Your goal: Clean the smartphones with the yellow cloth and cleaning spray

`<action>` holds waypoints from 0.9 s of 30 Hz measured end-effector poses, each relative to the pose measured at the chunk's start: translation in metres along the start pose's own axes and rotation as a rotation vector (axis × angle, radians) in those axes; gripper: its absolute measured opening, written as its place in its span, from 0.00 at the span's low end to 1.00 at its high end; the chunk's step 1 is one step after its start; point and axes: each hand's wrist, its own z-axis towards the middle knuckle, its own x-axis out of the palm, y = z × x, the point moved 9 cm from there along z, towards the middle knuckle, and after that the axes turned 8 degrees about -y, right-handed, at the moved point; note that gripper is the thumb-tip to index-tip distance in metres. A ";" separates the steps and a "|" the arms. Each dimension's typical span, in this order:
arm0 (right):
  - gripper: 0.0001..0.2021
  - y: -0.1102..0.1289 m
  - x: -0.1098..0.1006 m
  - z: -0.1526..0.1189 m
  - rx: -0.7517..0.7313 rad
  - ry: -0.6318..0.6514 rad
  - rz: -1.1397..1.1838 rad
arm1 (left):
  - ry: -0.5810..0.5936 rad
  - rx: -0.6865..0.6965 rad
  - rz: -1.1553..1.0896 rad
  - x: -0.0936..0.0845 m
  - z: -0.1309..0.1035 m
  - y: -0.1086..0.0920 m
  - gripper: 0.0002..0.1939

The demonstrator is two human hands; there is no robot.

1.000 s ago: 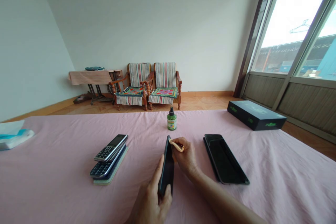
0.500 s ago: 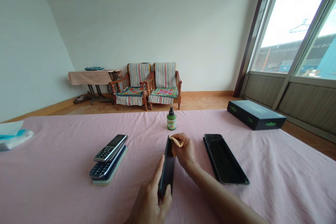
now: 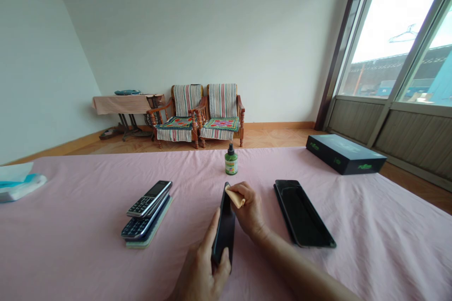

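Observation:
A black phone (image 3: 224,233) is tilted up on its long edge in the middle of the pink cloth (image 3: 84,263). My left hand (image 3: 203,263) grips its lower part, fingers on one side and thumb on the other. My right hand (image 3: 249,209) is closed on a folded tan cloth (image 3: 236,196), which touches the phone near its upper end. To the right lie black phones (image 3: 304,214), one stacked on another. On the left, keypad phones (image 3: 150,202) rest in a stack on a pale green-edged item (image 3: 143,243).
Beyond the phone stands a green spray bottle (image 3: 231,162). A black box (image 3: 344,153) sits at the back right, and a tissue pack (image 3: 21,186) at the far left edge. Two wooden chairs (image 3: 221,122) are by the wall.
The tan cloth in my right hand has shifted slightly down along the phone and now shows more of its surface. My left hand keeps its hold on the phone.

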 end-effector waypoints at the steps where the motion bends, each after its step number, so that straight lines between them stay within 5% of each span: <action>1: 0.09 0.002 0.001 -0.002 -0.015 0.013 0.003 | 0.000 -0.004 -0.006 0.000 0.000 0.001 0.32; 21: 0.09 0.008 0.002 -0.009 -0.049 0.028 -0.031 | -0.039 0.021 -0.001 -0.001 0.000 0.003 0.33; 27: 0.08 -0.001 0.002 -0.016 0.065 0.007 -0.094 | -0.058 -0.003 0.013 -0.001 0.002 0.010 0.31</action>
